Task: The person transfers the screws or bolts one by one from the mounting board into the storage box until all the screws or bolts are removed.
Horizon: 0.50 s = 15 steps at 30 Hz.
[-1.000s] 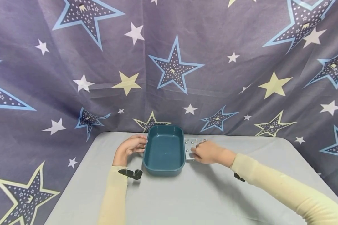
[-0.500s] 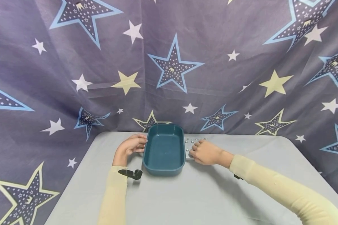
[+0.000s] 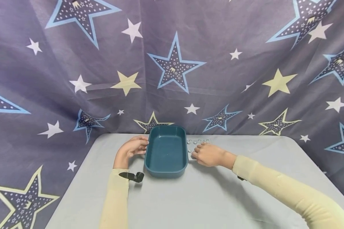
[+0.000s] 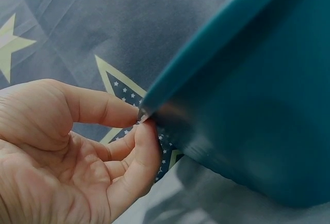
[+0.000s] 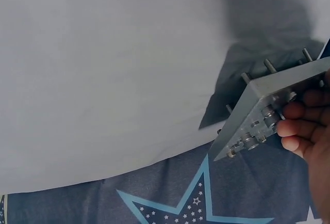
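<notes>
A flat, silver-grey metal plate (image 3: 193,147) with a thick, squared edge is seen near the middle of the table's far edge. Its upper face is dotted with shiny round-headed bolts (image 5: 250,140), set at differing heights, and threaded shanks (image 5: 269,65) are shown jutting from the opposite face. Part of the plate is covered by the right hand (image 3: 209,155), whose fingers are curled over it and brought against the bolts; whether one is pinched cannot be told, since the contact is partly hidden.

Just left of the plate, a deep teal tray (image 3: 167,153) with rounded corners and a smooth bare floor is placed by the same far edge; whether the two are touching cannot be made out. The tray's left rim is pinched between thumb and fingertips by the left hand (image 3: 132,147).

Both arms are covered by pale yellow sleeves (image 3: 114,197), and a black strap (image 3: 127,175) is worn at the left wrist. The table (image 3: 166,203) is covered in light grey and backed by a purple-grey curtain (image 3: 218,63) patterned with stars.
</notes>
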Motion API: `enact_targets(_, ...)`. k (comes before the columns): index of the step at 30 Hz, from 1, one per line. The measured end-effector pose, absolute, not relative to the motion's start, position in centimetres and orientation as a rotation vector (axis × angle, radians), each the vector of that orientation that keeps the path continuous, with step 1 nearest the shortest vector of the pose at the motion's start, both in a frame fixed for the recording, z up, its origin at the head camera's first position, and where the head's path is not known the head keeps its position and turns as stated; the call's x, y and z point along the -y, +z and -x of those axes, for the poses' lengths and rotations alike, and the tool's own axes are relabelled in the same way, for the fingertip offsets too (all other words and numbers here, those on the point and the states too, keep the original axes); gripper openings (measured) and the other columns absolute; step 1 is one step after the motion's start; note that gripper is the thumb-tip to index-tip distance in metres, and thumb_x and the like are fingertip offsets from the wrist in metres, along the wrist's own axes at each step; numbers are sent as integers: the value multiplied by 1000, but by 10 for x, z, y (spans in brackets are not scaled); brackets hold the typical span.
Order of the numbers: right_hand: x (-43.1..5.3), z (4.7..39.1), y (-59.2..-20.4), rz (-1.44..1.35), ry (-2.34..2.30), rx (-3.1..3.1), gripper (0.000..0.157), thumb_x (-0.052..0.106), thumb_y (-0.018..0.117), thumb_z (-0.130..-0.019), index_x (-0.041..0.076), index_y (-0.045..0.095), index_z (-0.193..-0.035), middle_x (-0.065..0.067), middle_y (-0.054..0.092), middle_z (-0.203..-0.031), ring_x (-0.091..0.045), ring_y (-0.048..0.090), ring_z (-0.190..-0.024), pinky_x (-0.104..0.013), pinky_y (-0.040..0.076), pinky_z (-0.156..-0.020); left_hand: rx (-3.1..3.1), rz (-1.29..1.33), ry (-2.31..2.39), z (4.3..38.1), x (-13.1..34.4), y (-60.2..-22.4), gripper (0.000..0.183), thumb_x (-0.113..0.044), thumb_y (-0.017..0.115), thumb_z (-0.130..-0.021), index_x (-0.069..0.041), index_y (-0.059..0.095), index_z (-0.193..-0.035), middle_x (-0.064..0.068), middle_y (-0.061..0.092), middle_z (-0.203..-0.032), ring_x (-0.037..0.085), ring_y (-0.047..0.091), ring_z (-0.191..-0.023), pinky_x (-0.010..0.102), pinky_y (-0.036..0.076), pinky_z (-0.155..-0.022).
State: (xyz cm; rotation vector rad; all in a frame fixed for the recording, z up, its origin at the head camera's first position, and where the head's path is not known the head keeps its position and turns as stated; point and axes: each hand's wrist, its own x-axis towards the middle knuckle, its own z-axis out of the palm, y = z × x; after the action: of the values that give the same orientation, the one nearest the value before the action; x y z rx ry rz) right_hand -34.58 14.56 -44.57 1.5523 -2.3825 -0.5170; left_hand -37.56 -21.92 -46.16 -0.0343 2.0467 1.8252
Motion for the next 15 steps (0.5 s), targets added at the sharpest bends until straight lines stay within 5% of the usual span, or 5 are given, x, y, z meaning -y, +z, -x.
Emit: enact_targets(15,-145,347,-448,-1557,-500,2371,13,25,62,-94,12,63,-97,-1,65,-82,-20,60,-80,-35,52,-78,-2063,24,1818,374,220,-460,36,-6,49,-101,6,42,-135,-1,57,-89,7,57,-79,24,55,-72)
